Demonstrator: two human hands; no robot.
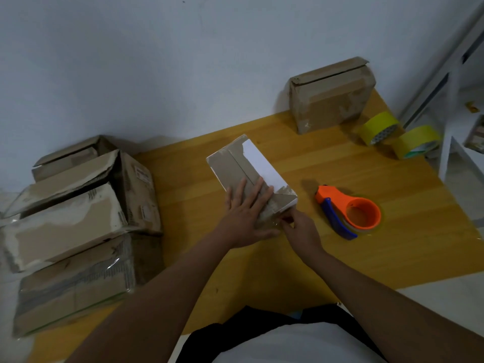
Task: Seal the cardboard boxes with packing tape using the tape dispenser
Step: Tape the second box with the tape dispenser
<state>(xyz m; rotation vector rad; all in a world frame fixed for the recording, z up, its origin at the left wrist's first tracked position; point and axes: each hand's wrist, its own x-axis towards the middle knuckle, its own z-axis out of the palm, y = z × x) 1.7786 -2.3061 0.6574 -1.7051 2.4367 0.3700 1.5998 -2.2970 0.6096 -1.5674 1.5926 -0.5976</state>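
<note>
Head view: a small brown-and-white cardboard box (pixel 251 176) lies mid-surface, being taped.

Left hand (pixel 246 213) presses flat, fingers straight, on the box's near end; right hand (pixel 301 229) pinches what looks like clear tape at the near corner. Orange tape dispenser with blue handle (pixel 348 212) rests just right, untouched. Judged: smoothing a strip's end; next, firm pressing along the seam. Printed labels on the stacked worn boxes (pixel 78 221) at left are unreadable.
</note>
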